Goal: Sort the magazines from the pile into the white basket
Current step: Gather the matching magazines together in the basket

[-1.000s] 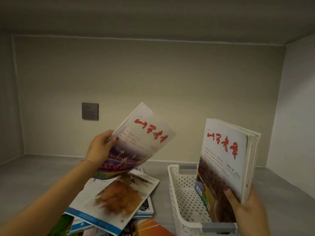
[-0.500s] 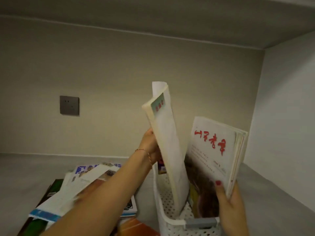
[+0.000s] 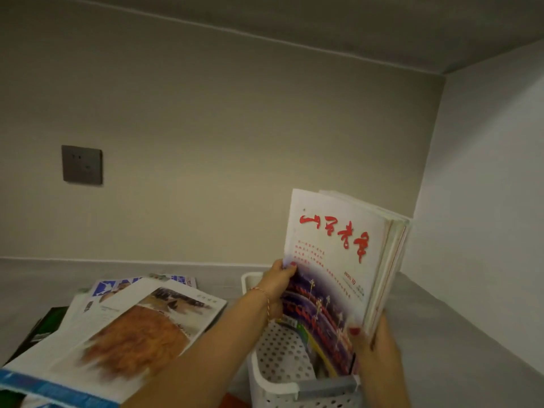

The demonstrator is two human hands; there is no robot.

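A white perforated basket [image 3: 279, 357] stands at the lower middle. Several magazines stand upright in it, leaning right. The front one [image 3: 332, 260] has a white cover with red brush lettering. My left hand [image 3: 276, 287] grips that front magazine at its left edge. My right hand [image 3: 374, 346] holds the upright stack [image 3: 394, 260] from the right, thumb on the front cover. To the left lies the pile of magazines [image 3: 141, 325], topped by one with an orange-brown picture.
The shelf floor [image 3: 441, 334] is grey, with a back wall and a right side wall [image 3: 482, 201] close to the basket. A dark socket plate [image 3: 81, 164] sits on the back wall. A dark green book [image 3: 38, 331] lies under the pile at left.
My left hand carried a magazine from above the pile to the basket and set it upright against the front of the stack. My right hand kept holding the stack.
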